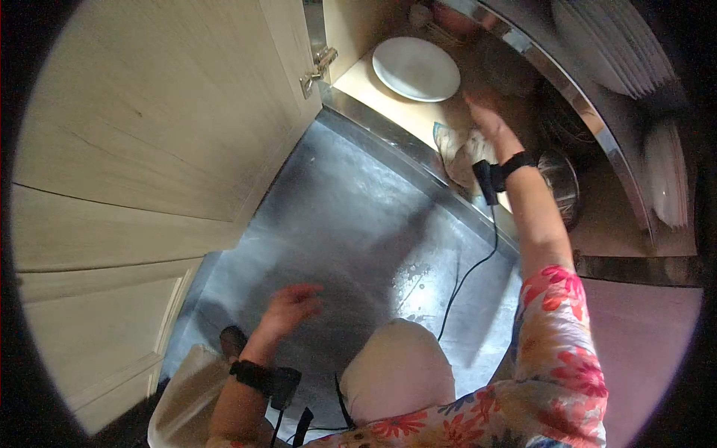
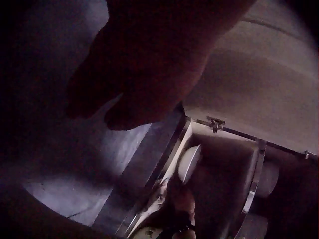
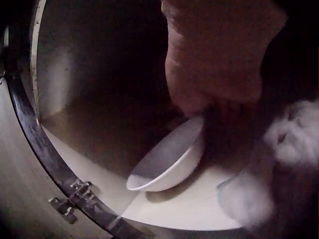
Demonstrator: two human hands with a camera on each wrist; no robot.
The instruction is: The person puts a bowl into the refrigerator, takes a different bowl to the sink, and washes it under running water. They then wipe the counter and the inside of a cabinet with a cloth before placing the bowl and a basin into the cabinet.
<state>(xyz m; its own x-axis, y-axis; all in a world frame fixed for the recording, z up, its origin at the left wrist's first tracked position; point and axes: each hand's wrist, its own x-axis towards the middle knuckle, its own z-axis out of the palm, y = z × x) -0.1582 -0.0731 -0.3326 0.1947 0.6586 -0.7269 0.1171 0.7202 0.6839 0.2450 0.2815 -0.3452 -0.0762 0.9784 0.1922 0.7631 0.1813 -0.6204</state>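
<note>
Inside the low cabinet, my right hand reaches over the shelf and grips a shallow white bowl at its near rim. The right wrist view shows the bowl tilted, a shadow under its side, where the hand meets its upper end; the fingertips are lost in the dark. Beside that hand lies a crumpled whitish bag or cloth. Away from the cabinet, my left hand hangs over the floor with loose fingers and nothing in it.
An opened wooden door stands to the left on a metal hinge. A metal-edged shelf curves along the right, carrying stacked white plates. Behind my right wrist sits a round metal pot. A cable trails from the wrist camera.
</note>
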